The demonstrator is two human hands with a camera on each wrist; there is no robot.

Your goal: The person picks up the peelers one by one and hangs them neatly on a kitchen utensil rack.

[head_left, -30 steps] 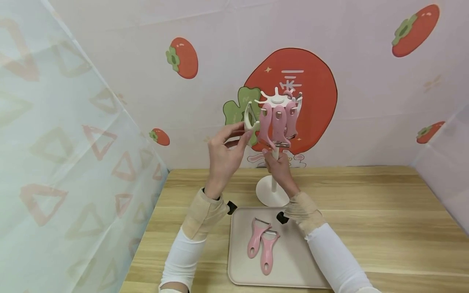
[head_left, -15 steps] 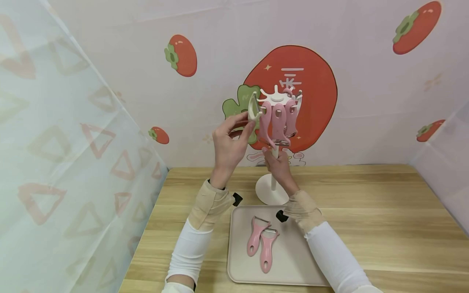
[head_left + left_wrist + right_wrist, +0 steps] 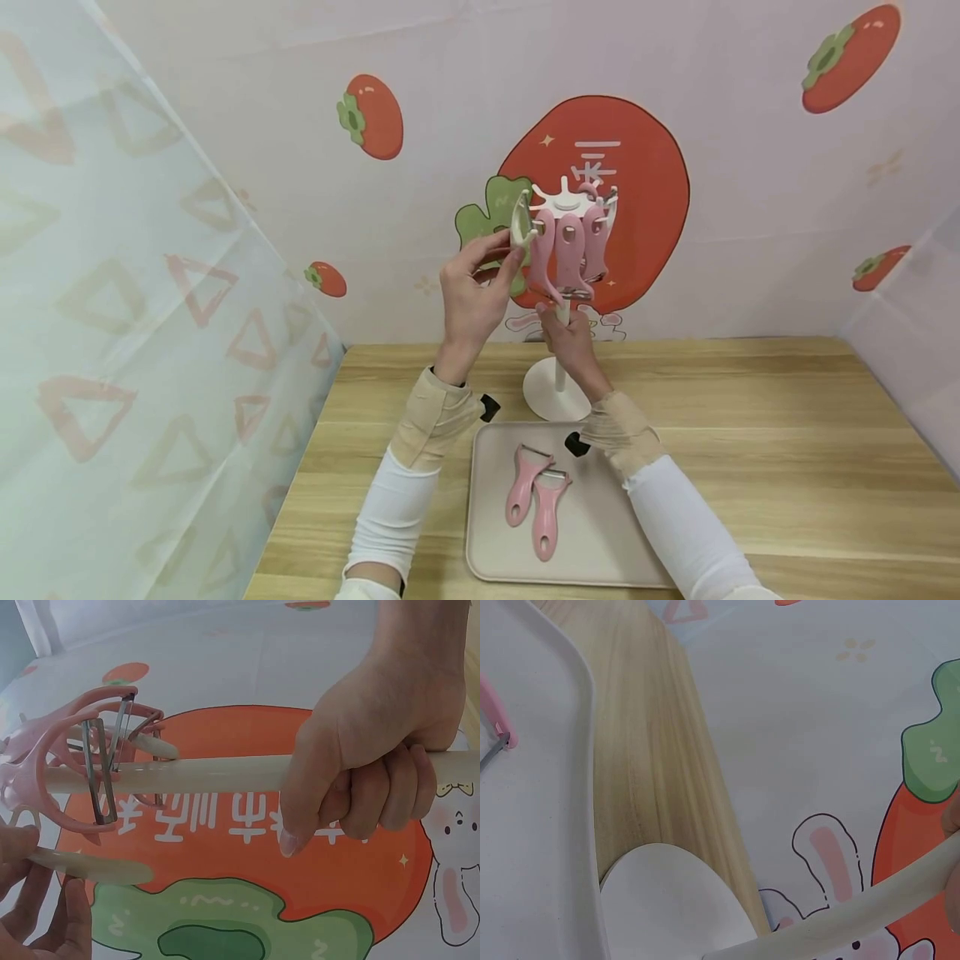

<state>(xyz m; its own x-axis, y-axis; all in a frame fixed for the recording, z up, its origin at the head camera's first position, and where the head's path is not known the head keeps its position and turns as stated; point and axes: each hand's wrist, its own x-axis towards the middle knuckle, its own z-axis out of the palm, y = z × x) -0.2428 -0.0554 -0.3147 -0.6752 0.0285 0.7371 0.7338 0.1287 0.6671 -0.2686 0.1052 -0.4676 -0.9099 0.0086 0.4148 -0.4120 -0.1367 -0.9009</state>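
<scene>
Up toward one o'clock goes your left hand (image 3: 476, 292), carrying the white peeler (image 3: 97, 868) closer in to the rack (image 3: 566, 202) than it was a second ago! The grip there is a pinch, thumb and fingers on the peeler, bladed end upward. It sits between eight and nine o'clock of the rack's centre, just beside the nearest hanging handle; whether it touches a hook, you can't tell from these angles.

Below, your right hand (image 3: 572, 342) has hardly shifted: that grip is curled round the pole (image 3: 210, 774), under the rack. Hanging peelers (image 3: 570, 254), all pink, dangle by the holes in their handles at four, six and seven o'clock, blades down, with more pink showing at two.

Follow the pole down to the round base (image 3: 543, 396) on the tabletop (image 3: 787, 433). At its six o'clock lies the tray (image 3: 607, 517), and over on the tray's nine o'clock side you've got two loose pink peelers (image 3: 546, 525), heads close together, handles toward you. Dead ahead at twelve, a big red persimmon print (image 3: 645, 242) fills the wall behind the rack.
</scene>
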